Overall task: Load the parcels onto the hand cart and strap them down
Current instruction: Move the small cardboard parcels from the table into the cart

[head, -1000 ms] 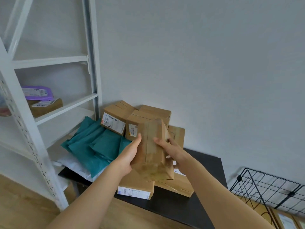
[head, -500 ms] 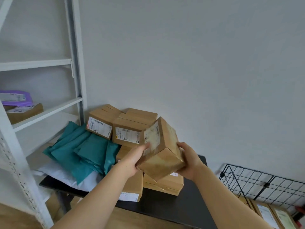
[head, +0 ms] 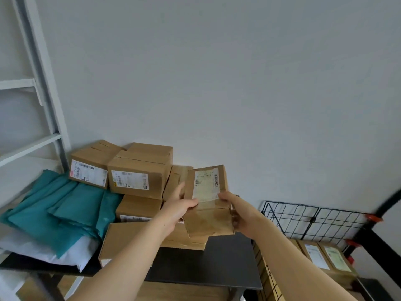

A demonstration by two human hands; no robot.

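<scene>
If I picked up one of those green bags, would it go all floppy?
Probably floppy: the green bags look like thin, creased plastic sagging over each other. Likely light too, since they lie quite flat. Their smooth skin may slip in your grip.

two hands are showing, one left hand (head: 176, 210) and one right hand (head: 240, 216), together holding one cardboard box (head: 207, 224). six more cardboard boxes (head: 138, 170) are lying stacked on one black table (head: 206, 263). at least three teal mailers (head: 65, 205) are overlapping on one white mailer (head: 71, 255). two labelled parcels (head: 314, 255) are sitting behind one wire grid (head: 303, 220).
</scene>
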